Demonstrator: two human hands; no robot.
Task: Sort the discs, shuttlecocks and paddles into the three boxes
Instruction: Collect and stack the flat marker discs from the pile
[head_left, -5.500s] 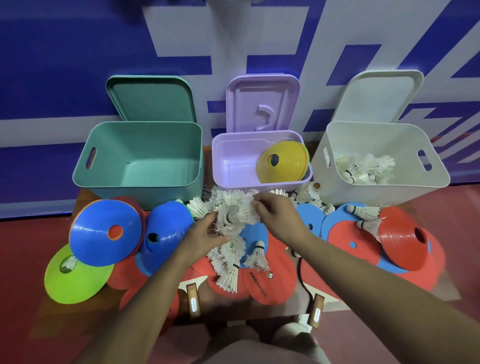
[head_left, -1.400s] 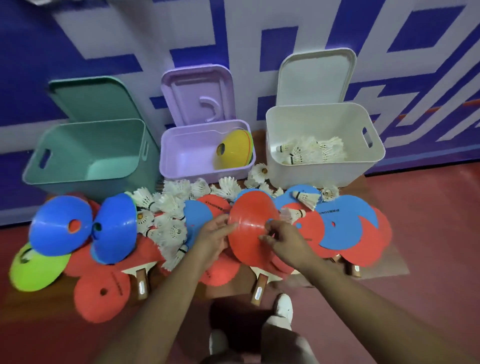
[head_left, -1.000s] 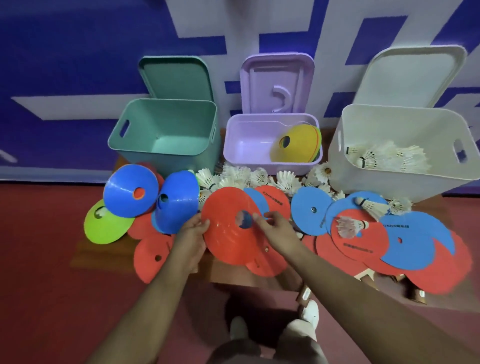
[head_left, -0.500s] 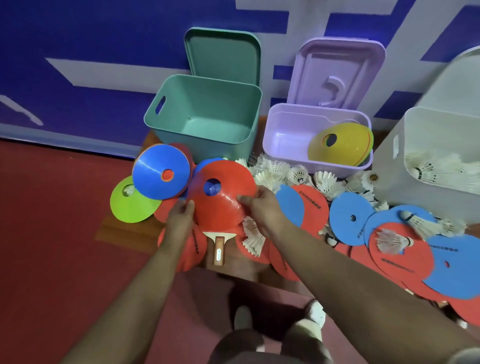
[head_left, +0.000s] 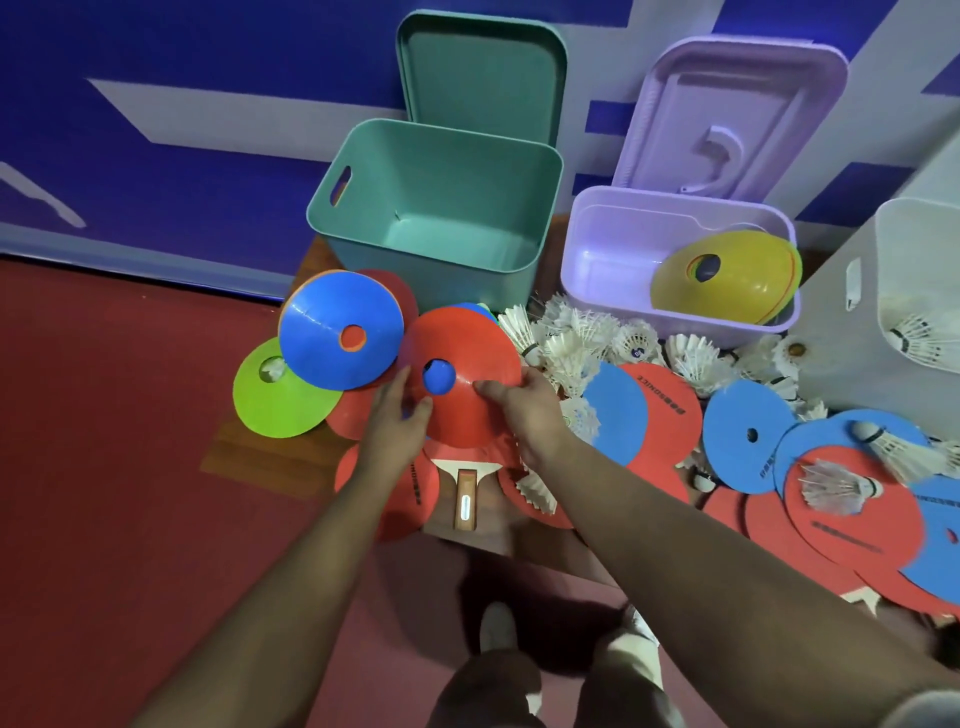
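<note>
the red disc (head_left: 467, 353) is held between both hands, over the pile. the left hand (head_left: 395, 426) grips its near-left rim with curled fingers. the right hand (head_left: 527, 410) pinches its right rim, thumb on top. a blue disc (head_left: 337, 327) lies just left of the left hand, shuttlecocks (head_left: 571, 338) just right of the right hand, and the teal box (head_left: 452, 182) beyond both.

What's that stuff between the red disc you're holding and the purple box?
A heap of white shuttlecocks lies between the red disc and the purple box, shown in the head view.
</note>
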